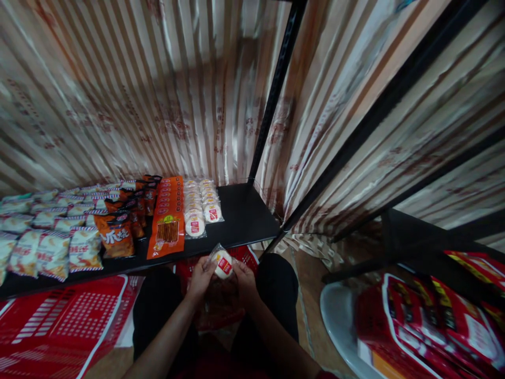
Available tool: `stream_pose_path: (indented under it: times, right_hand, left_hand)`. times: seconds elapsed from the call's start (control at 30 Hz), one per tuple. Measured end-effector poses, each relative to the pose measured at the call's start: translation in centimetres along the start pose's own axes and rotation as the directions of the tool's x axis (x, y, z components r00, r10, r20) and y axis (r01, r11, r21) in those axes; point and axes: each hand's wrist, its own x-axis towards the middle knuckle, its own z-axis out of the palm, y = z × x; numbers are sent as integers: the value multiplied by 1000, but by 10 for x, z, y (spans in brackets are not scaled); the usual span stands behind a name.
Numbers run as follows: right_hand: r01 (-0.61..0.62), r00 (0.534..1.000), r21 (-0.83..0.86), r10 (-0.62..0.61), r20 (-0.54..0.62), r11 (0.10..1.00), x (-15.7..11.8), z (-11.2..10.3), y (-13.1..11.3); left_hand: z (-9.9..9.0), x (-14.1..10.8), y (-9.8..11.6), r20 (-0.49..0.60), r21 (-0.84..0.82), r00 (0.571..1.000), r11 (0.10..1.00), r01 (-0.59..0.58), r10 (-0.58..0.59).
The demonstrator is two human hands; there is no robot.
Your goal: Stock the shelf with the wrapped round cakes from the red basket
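Note:
Between my two hands is a small round white cracker pack (223, 264) in clear wrap with a red label. My left hand (202, 276) pinches its left edge, and my right hand (243, 276) grips the right edge. It is held just in front of the black shelf (248, 210). On that shelf, two rows of the same round packs (195, 223) lie lined up. Left of them rests a flat orange snack bag (168, 216) with brown sticks showing through its window. Below my hands, a red basket (248, 258) is partly hidden between my knees.
Orange and black snack bags (114, 234) and several pale striped bags (84, 247) fill the shelf's left side. A red crate (71, 316) is beneath. Black shelf posts (276, 95) rise ahead. At right are a grey-white basin (339, 316) and red packages (453, 310).

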Motion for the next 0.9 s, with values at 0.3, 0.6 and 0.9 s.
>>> stream_pose_path:
  times: [0.3,0.6,0.9]
  right_hand:
    - [17,996,-103,-26,-81,995,13,-3,6]
    - [63,991,-168,-42,126,984,20,0,-11]
    - [50,994,-170,-32,106,984,23,-3,-24]
  left_hand:
    - [-3,1,11,-48,-4,994,995,-99,99]
    - [-7,1,21,54,83,990,988,-132,128]
    - [-3,8,20,-40,42,993,994,-105,107]
